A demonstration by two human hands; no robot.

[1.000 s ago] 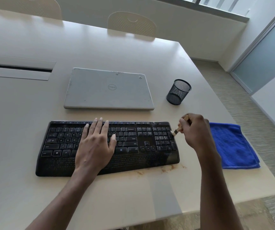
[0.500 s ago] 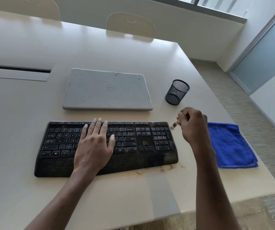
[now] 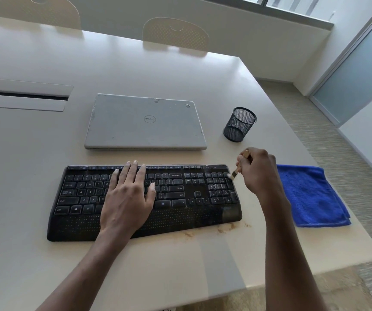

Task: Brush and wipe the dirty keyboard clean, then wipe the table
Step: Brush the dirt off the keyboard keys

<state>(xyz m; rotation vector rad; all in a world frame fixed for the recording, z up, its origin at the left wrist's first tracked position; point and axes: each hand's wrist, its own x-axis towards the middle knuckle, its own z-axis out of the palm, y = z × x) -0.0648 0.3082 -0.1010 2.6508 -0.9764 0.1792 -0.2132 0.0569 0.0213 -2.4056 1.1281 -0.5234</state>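
Head view: brushing step in hand. Left hand (image 3: 128, 198) lies flat, fingers (image 3: 133, 173) straight, on the black keyboard (image 3: 191, 213), which sits on the bench (image 3: 35, 153). Right hand (image 3: 259, 171) grips a small brush (image 3: 238, 169), bristles at the numpad's far right corner. Next move, judged: light strokes along the numpad rows. Brown debris (image 3: 225, 227) lies at the keyboard's near edge; blue cloth (image 3: 310, 196) untouched. Brush handle mostly hidden in the fist; dirt between keys indiscernible.

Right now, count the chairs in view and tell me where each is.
2. One chair stands beyond the laptop; the other chair is further left, cropped by the frame's top. More may be out of view.
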